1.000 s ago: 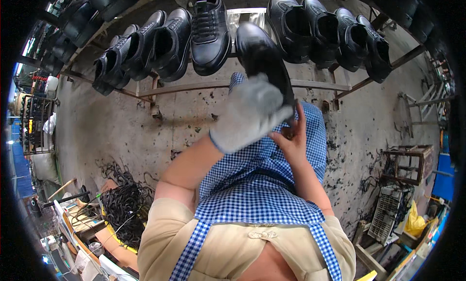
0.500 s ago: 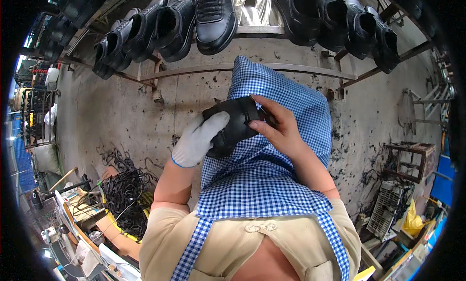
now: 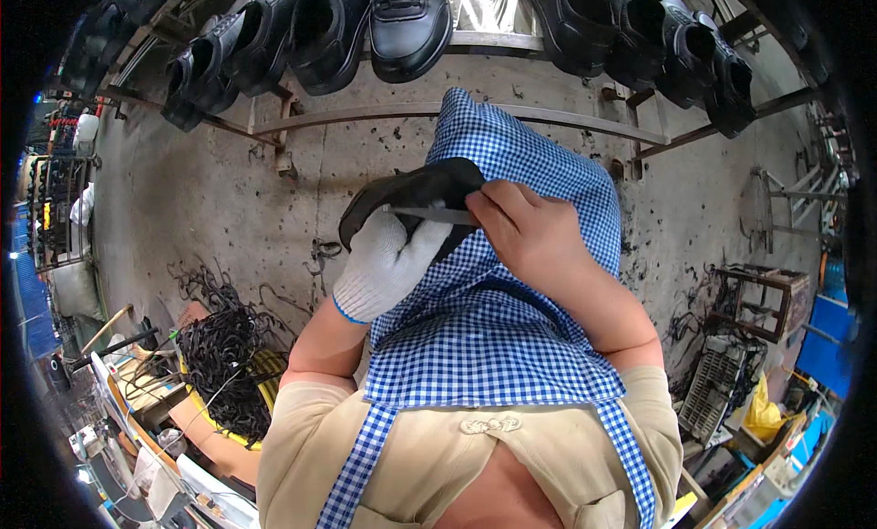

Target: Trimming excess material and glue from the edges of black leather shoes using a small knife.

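Here, looks down on a grey concrete floor (image 3: 201,191), facing a metal rack (image 3: 320,120) with a row of shoes (image 3: 411,49) along its top. Wears a blue-and-white checked apron (image 3: 493,374). Has a heap of black strips (image 3: 222,351) well apart, to the lower left. Holds a black shoe (image 3: 406,189) tilted just above the apron, short of the rack. Clasps it from the near side with a gloved left hand (image 3: 384,262), partly closed against it. Curls the bare right hand (image 3: 533,226) tight around a thin grey blade (image 3: 434,216), pointing it leftward across the shoe. Cannot make out any contact between blade and shoe.
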Demonstrator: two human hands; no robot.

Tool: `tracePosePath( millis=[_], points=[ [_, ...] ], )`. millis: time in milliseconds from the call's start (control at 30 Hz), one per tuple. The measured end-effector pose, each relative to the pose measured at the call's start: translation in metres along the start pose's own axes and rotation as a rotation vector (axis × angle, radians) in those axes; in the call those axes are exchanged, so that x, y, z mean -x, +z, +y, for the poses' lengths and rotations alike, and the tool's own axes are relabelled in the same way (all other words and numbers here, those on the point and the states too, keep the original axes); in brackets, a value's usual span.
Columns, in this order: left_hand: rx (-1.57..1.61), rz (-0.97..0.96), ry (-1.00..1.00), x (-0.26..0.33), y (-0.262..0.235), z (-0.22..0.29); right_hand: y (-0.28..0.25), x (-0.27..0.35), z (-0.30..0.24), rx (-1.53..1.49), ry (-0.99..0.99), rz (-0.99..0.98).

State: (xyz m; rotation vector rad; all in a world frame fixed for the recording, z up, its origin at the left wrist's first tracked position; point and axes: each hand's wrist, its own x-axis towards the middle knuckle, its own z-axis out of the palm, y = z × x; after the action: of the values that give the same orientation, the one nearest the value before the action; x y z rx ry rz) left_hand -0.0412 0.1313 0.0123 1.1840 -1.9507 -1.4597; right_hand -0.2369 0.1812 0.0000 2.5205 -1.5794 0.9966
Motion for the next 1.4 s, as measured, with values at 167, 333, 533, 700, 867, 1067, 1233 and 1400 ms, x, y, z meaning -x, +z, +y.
tracePosePath(
  millis=[167, 333, 533, 700, 867, 1067, 1233, 1400],
  points=[
    [0.049, 0.021, 0.195, -0.011, 0.002, -0.002, 0.047, 0.005, 0.025, -0.39, 0.094, 0.193],
    [0.205, 0.08, -0.077, -0.002, 0.002, -0.009, 0.053, 0.024, 0.038, -1.67, 0.713, 0.197],
    [0.218, 0.041, 0.057, -0.006, 0.006, -0.009, 0.019, 0.008, 0.023, -0.333, 0.117, 0.131],
    [-0.038, 0.126, 0.278, -0.008, 0.013, -0.005, -0.001, -0.002, 0.014, 0.055, -0.08, 0.015],
    [-0.184, 0.103, 0.21, -0.007, 0.011, -0.001, 0.0, -0.006, 0.012, 0.197, -0.113, -0.057],
    [-0.051, 0.088, 0.153, -0.01, 0.013, -0.008, 0.011, -0.002, 0.032, -0.196, 0.085, 0.053],
    [0.062, 0.031, 0.055, -0.008, 0.01, 0.006, 0.008, 0.009, 0.036, -0.506, 0.231, 0.113],
    [0.032, 0.08, 0.271, -0.013, 0.019, -0.001, -0.004, 0.002, 0.024, -0.117, -0.027, -0.003]
  ],
)
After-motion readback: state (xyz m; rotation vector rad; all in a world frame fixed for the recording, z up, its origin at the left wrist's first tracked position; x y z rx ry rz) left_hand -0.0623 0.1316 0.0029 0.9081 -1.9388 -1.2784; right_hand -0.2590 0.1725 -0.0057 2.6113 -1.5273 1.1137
